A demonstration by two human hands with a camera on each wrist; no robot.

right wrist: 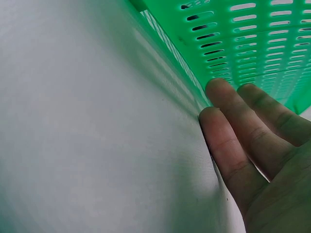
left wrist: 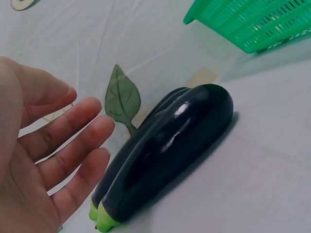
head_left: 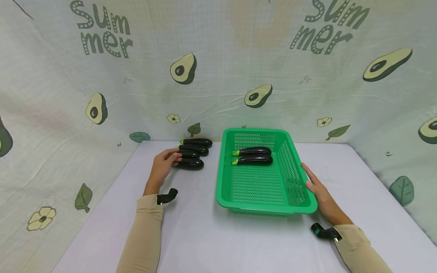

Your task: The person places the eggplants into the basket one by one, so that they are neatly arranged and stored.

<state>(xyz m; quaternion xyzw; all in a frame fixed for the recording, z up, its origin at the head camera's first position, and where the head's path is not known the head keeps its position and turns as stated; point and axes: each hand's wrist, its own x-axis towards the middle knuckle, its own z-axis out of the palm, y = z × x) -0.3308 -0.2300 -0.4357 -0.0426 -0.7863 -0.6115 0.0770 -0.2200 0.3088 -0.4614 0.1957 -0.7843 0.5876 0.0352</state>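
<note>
Several dark eggplants (head_left: 190, 163) lie side by side at the back left of the table, green stem ends to the left. My left hand (head_left: 163, 167) hovers at the stem ends of the nearer ones. In the left wrist view its fingers (left wrist: 80, 145) are loosely bent and apart from the eggplants (left wrist: 170, 145), holding nothing. Two more eggplants (head_left: 254, 160) rest inside a green plastic basket (head_left: 259, 209), towards its back. Against the basket's right side lies my right hand (head_left: 322, 197). Its fairly straight fingers (right wrist: 257, 136) touch the slotted outer wall; the thumb is near the rim.
A white-covered table (head_left: 191, 227) carries everything. Behind it hangs a pale cloth (head_left: 218, 57) printed with avocados, leaves and lettering. Black wrist cameras (head_left: 167, 196) sit on both forearms.
</note>
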